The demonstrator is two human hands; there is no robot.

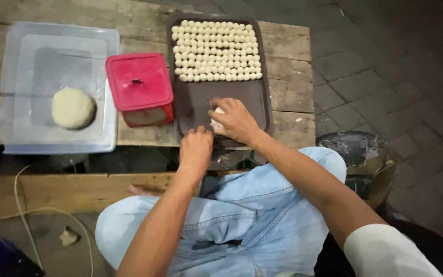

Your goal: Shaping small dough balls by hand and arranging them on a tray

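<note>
I see my right hand (236, 121) curled over a pale lump of dough (216, 117), the fingers (221, 105) closed narrowly around it; only a small part of the lump shows at the thumb side, so I cannot tell its long axis or which way it points. It sits on the bare near part of a dark brown tray (193, 102), whose long axis runs straight away from me. My left hand (196, 149) is just beside the right, at the tray's near edge, fingers folded under; I cannot tell whether they hold anything. Beyond the right fingers, well apart from them, rows of small dough balls (216, 50) fill the far half of the tray, the rows running crosswise. To the left of the fingers a red lidded container (139, 84) stands just beside the tray. Further left, a round mound of dough (73, 107) lies in a clear plastic tub (11, 92). All of this rests on a rough wooden table (288, 87).
</note>
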